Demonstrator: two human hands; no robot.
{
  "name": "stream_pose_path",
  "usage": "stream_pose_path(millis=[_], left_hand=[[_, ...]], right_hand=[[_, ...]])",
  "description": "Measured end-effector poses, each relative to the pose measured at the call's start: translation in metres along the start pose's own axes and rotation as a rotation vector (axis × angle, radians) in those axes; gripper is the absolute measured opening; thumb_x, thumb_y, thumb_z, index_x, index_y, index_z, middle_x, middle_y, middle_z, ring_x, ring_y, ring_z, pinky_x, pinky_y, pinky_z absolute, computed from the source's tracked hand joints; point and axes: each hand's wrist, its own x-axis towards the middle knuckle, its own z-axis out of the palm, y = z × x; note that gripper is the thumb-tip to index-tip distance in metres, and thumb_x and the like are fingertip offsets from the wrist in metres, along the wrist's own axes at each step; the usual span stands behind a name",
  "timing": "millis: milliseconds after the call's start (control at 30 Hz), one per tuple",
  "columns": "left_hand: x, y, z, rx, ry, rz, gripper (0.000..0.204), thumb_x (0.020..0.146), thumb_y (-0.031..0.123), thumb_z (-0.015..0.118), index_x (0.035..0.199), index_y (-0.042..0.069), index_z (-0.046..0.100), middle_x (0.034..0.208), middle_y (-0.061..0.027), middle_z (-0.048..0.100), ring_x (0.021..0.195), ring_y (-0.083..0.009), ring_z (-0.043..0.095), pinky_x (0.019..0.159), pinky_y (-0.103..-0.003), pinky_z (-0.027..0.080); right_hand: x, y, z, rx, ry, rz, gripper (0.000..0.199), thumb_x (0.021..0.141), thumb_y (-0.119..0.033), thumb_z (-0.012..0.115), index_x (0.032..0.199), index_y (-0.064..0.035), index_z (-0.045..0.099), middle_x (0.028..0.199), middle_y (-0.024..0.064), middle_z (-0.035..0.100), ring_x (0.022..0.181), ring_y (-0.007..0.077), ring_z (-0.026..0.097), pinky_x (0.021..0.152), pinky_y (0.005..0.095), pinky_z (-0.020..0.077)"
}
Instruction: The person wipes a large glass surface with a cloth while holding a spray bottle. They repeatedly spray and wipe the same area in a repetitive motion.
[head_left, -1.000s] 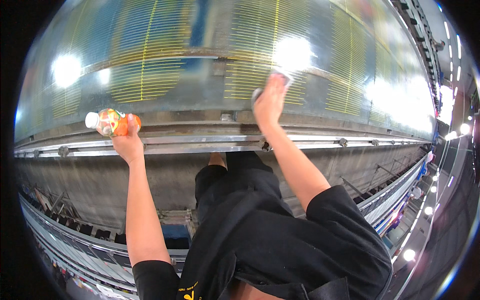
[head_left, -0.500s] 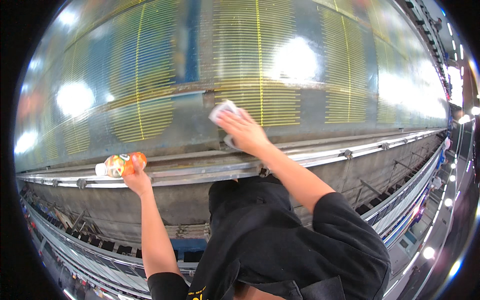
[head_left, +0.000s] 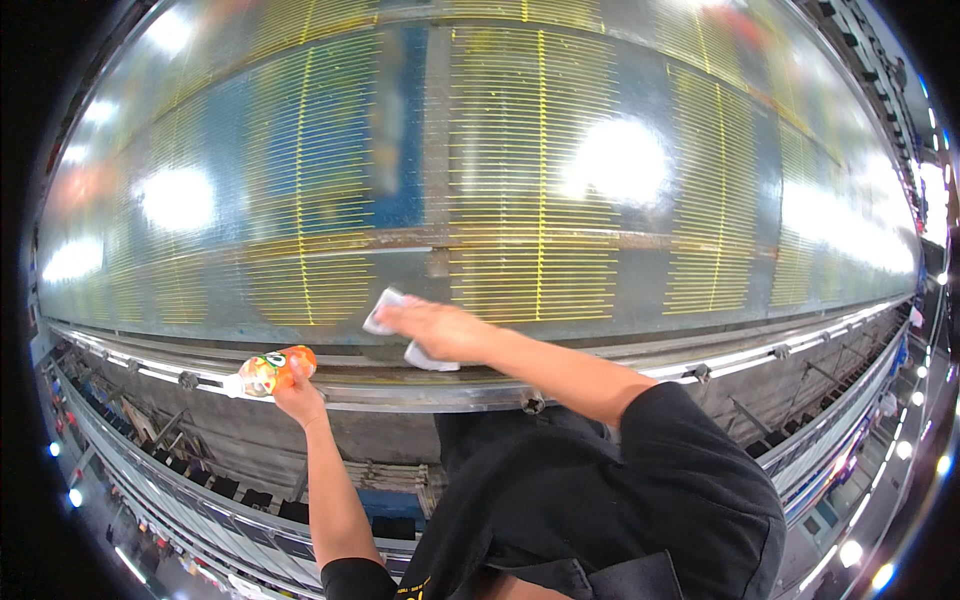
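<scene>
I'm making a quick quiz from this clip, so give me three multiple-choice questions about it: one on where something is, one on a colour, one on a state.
1. Where is the white cloth?
A. Under the right hand, against the big glossy panel
B. On the floor
C. Draped over the left forearm

2. What colour is most of the bottle?
A. Blue
B. Orange
C. Black

3. How does the left hand stand?
A. Open and empty
B. Flat on the panel
C. Closed around the bottle

Answers:
1. A: the right hand presses the cloth on the panel, just above the metal rail.
2. B: its body is orange, with a pale cap end.
3. C: the fingers wrap the bottle by the rail.
</scene>
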Motion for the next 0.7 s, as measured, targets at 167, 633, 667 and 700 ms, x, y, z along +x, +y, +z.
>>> stream_pose_path(millis=[167, 633, 667, 700], left_hand=[[0.002, 0.009, 0.003, -0.065, -0.023, -0.029, 0.048, 0.105, 0.043, 0.069, 0.11, -0.004, 0.075, 0.103, -0.0158, 0.079, 0.094, -0.0313, 0.075, 0.087, -0.042, 0.057], [0.003, -0.024, -0.031, -0.376, 0.077, -0.137, 0.045, 0.11, 0.032, 0.064, 0.13, -0.009, 0.065, 0.122, -0.0186, 0.075, 0.104, -0.0262, 0.073, 0.094, -0.041, 0.057], [-0.004, -0.039, -0.057, -0.339, 0.069, -0.069, 0.044, 0.11, 0.03, 0.063, 0.13, -0.009, 0.065, 0.121, -0.0189, 0.075, 0.103, -0.0262, 0.073, 0.093, -0.041, 0.057], [-0.006, -0.053, -0.077, -0.317, 0.076, 0.004, 0.042, 0.111, 0.027, 0.062, 0.131, -0.009, 0.064, 0.119, -0.0192, 0.075, 0.103, -0.0262, 0.073, 0.093, -0.041, 0.057]], right_hand=[[-0.07, 0.118, -0.22, -0.211, 1.162, 0.139, 0.054, 0.104, 0.0, 0.051, 0.154, -0.0205, 0.057, 0.11, 0.0102, 0.076, 0.084, 0.0231, 0.071, 0.078, 0.0352, 0.0566], [0.002, 0.001, 0.047, -0.051, 0.252, -0.162, 0.067, 0.085, 0.003, 0.064, 0.148, -0.0174, 0.06, 0.152, 0.0056, 0.062, 0.141, 0.0304, 0.058, 0.125, 0.0433, 0.0424], [-0.023, -0.009, 0.034, -0.159, 0.454, -0.07, 0.064, 0.087, 0.006, 0.061, 0.147, -0.0168, 0.061, 0.151, 0.0083, 0.063, 0.14, 0.0322, 0.059, 0.122, 0.0451, 0.045], [-0.045, -0.023, 0.0, -0.187, 0.567, 0.196, 0.063, 0.089, 0.007, 0.058, 0.147, -0.0158, 0.061, 0.147, 0.0118, 0.065, 0.135, 0.0337, 0.063, 0.116, 0.0462, 0.0504]])
